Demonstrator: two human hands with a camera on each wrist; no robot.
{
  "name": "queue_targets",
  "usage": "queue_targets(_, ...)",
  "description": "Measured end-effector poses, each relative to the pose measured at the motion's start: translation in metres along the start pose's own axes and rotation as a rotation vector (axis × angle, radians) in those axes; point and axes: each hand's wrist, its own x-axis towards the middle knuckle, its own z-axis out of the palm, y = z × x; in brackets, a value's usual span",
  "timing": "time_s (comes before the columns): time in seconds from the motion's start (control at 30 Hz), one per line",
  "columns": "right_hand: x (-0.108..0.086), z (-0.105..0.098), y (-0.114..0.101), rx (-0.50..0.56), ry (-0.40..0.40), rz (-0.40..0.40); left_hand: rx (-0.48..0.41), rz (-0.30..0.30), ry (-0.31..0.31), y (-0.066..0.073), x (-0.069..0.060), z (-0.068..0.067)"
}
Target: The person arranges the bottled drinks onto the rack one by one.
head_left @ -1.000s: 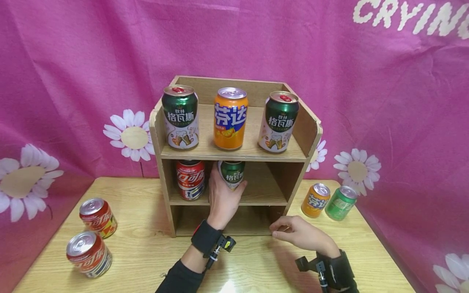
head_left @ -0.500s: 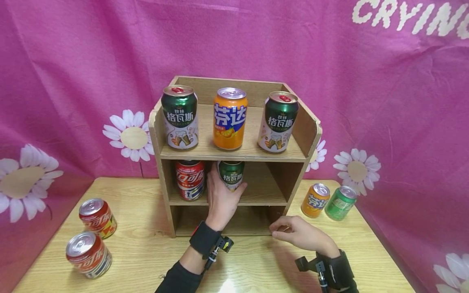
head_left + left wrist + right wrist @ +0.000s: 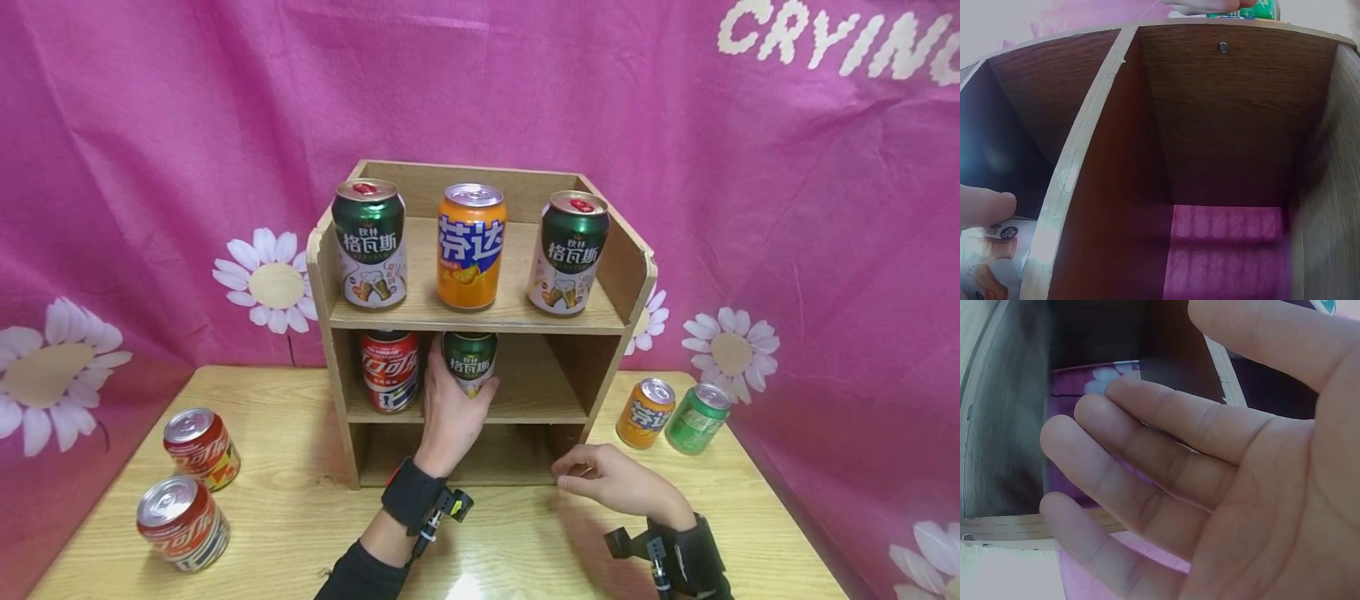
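On the middle level of the wooden shelf [image 3: 480,323], my left hand [image 3: 454,417] grips a green and white drink can [image 3: 470,354]. Its top is hidden under the upper board. In the left wrist view, the thumb [image 3: 985,206] presses on that can's pale side [image 3: 991,259]. Close by on the left, a red cola can [image 3: 390,372] stands upright on the same level. My right hand [image 3: 618,479] holds nothing and stays by the shelf's lower right corner. The right wrist view shows its fingers [image 3: 1141,503] loosely extended, palm visible.
Up top stand two green and white cans [image 3: 370,243] with an orange soda can [image 3: 471,246] between them. Two red cans [image 3: 183,523] are on the table [image 3: 292,533] at left. An orange can [image 3: 645,412] and a green can [image 3: 697,418] stand at right.
My left hand and the green and white can have shifted slightly left, nearer the red cola can. My right hand stays in the same place.
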Motion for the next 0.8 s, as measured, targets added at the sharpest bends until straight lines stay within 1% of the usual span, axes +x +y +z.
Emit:
queue_targets(0.17,0.000,-0.001,0.000,0.009,0.000,0.003,-0.003,-0.001,-0.004,0.000,0.000,-0.001)
queue_targets(0.33,-0.001,0.000,0.000,0.017,-0.001,0.001,-0.030,-0.018,-0.041,0.002,-0.002,-0.004)
queue_targets(0.47,-0.001,0.001,0.001,0.012,-0.004,-0.004,-0.046,-0.035,-0.076,0.006,-0.010,-0.008)
queue_targets(0.6,0.000,0.002,0.001,0.001,0.001,-0.014,-0.014,-0.069,-0.127,0.011,-0.020,-0.014)
queue_targets(0.7,0.001,0.002,0.001,0.000,0.002,-0.018,0.010,-0.093,-0.173,0.016,-0.026,-0.020)
queue_targets(0.8,0.001,0.002,0.001,0.006,-0.001,-0.019,0.035,-0.119,-0.228,0.021,-0.034,-0.031)
